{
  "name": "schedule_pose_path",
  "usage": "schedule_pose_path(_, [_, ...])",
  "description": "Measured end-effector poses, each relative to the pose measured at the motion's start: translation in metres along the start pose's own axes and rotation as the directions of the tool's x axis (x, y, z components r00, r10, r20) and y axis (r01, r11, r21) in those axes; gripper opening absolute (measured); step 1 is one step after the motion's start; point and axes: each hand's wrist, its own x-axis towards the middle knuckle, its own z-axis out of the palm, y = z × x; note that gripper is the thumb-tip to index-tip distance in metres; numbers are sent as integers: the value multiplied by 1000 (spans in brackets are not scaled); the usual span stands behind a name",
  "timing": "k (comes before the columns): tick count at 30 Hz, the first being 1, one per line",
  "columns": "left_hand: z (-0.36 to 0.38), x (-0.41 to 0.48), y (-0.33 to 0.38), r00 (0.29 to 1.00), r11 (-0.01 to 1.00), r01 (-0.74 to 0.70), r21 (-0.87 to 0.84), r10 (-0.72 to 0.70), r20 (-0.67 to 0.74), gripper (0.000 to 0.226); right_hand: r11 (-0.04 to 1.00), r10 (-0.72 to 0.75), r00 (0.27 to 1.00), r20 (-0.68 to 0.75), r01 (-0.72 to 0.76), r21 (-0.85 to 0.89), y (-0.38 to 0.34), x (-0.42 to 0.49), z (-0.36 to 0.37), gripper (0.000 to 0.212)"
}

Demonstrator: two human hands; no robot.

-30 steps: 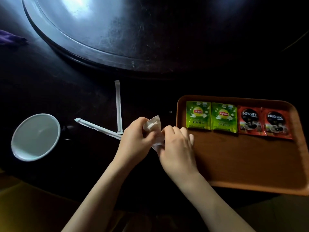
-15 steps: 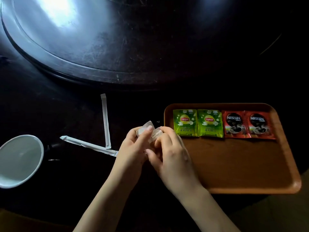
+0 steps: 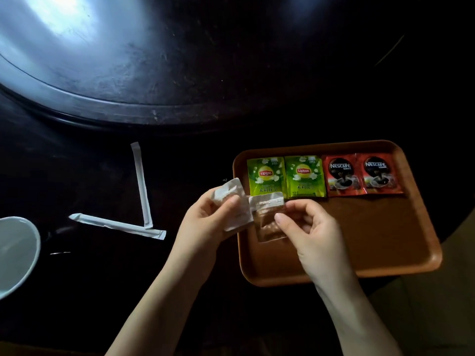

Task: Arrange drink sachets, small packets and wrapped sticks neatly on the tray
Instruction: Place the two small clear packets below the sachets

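- Four sachets in a row along the far edge of the tray point(image 3: 401, 227): two green Lipton point(image 3: 266, 176) point(image 3: 304, 176), then two red Nescafe point(image 3: 343, 175) point(image 3: 380, 173), touching side by side, flat, labels up.
- Left hand point(image 3: 205, 224) over the tray's left edge, grip closed on a white packet point(image 3: 232, 201) between thumb and fingers, packet tilted, lifted clear of the tabletop point(image 3: 77, 291).
- Right hand point(image 3: 312, 235) above the tray's near-left part, thumb and forefinger pinching a clear packet point(image 3: 267, 217) with a white top strip and brownish contents; edge overlapping the white packet, top just below the first Lipton.
- Two wrapped sticks point(image 3: 140, 185) point(image 3: 115, 225) on the tabletop left of the hands, off the tray, forming an L, ends touching or crossing near the corner.
- White cup point(image 3: 15, 255) at the left border, partly cut off.
- Dark round turntable point(image 3: 128, 73) beyond, with glare.
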Motion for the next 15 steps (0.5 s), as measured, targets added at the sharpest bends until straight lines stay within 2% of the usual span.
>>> schedule_pose_path(3, [-8,4,1,997,993,47,-109,-54,-61,17,997,74,997,-33,-75,-29,10,-2,-6,24])
schedule_pose_path(5, [-13,5,1,993,991,58,-124,-70,-94,20,986,66,995,-69,-76,-147,18,-5,-5,23])
schedule_pose_path(8, [-17,6,-1,987,990,67,-124,-84,-135,27,906,-54,987,-155,-17,-423,24,-10,2,12])
schedule_pose_path(10, [-19,6,-3,985,990,73,-121,-91,-149,29,833,-147,973,-177,26,-553,27,-11,7,12])
schedule_pose_path(12, [-20,5,-4,984,991,80,-108,-96,-149,29,794,-204,960,-190,48,-607,30,-11,9,14])
schedule_pose_path(15, [-18,3,-5,986,995,74,-70,-84,-146,23,775,-214,958,-190,48,-630,34,-10,9,15])
